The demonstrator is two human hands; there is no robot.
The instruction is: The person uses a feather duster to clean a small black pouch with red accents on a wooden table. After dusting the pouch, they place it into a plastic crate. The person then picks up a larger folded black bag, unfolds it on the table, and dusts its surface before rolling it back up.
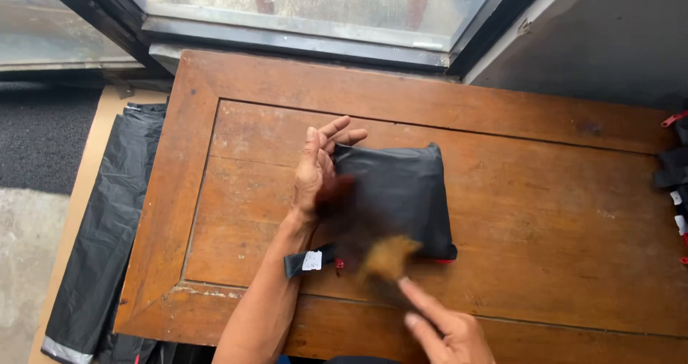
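Note:
A folded black fabric bundle (401, 195) lies on the middle of a brown wooden table (502, 120). My left hand (317, 165) rests edge-on against the bundle's left side, fingers straight and together. A black strap with a small white tag (309, 261) sticks out at the bundle's lower left. My right hand (444, 328) is at the table's near edge, index finger stretched toward the bundle's lower edge; a motion-blurred brownish smear lies in front of the fingertip. It holds nothing that I can see.
A window with a dark frame (301, 34) runs along the table's far edge. A long black plastic sheet (107, 228) hangs beside the table on the left. Dark items with red and white bits (677, 170) sit at the right edge. A grey wall (609, 34) stands at the back right.

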